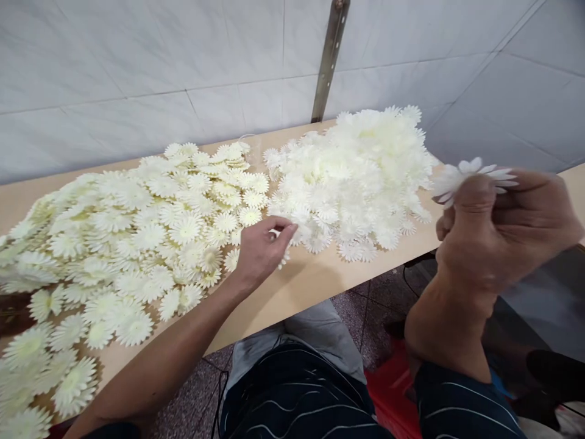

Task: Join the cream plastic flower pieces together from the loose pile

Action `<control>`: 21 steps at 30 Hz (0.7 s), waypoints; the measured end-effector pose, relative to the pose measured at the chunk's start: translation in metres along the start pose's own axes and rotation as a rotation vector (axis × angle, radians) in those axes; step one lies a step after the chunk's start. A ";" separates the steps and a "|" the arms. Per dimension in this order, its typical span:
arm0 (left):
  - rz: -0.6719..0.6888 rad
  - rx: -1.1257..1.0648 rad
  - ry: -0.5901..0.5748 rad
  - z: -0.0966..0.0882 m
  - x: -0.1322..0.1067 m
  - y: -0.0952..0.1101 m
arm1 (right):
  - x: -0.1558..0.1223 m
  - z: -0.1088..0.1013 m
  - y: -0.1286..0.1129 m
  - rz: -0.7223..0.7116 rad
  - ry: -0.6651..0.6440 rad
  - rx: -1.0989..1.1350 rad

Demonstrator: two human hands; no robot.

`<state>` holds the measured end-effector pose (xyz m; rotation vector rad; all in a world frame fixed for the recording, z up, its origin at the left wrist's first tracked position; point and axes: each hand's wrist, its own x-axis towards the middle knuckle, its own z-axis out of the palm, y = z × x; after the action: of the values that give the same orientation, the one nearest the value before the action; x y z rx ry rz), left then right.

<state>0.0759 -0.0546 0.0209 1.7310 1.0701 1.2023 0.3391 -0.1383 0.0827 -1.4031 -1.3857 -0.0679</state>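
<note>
My right hand (498,225) is raised at the right, with thumb and fingers pinching a white artificial flower (470,167) whose petals fan out above the thumb. My left hand (265,250) is low over the table, its thumb and forefinger pressed together at the near edge of a heap of white flower heads (361,177). Whatever lies in that pinch is too small or hidden to make out. White petals show just below the left fingers. To the left of this hand spreads a wide pile of cream-yellow flower heads (150,225).
Both piles lie on a long light-wood table (274,299) along a tiled wall (183,55). A slotted metal upright (329,61) stands against the wall. Below the table's near edge are a speckled floor (379,305) and a red item (395,390).
</note>
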 end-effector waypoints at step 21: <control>0.011 0.035 0.225 0.021 0.036 -0.017 | -0.035 0.095 0.004 0.248 -0.624 0.324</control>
<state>0.1000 -0.0179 0.0117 1.6584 1.2205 1.4189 0.2729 -0.0948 0.0190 -1.3584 -1.6104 0.7813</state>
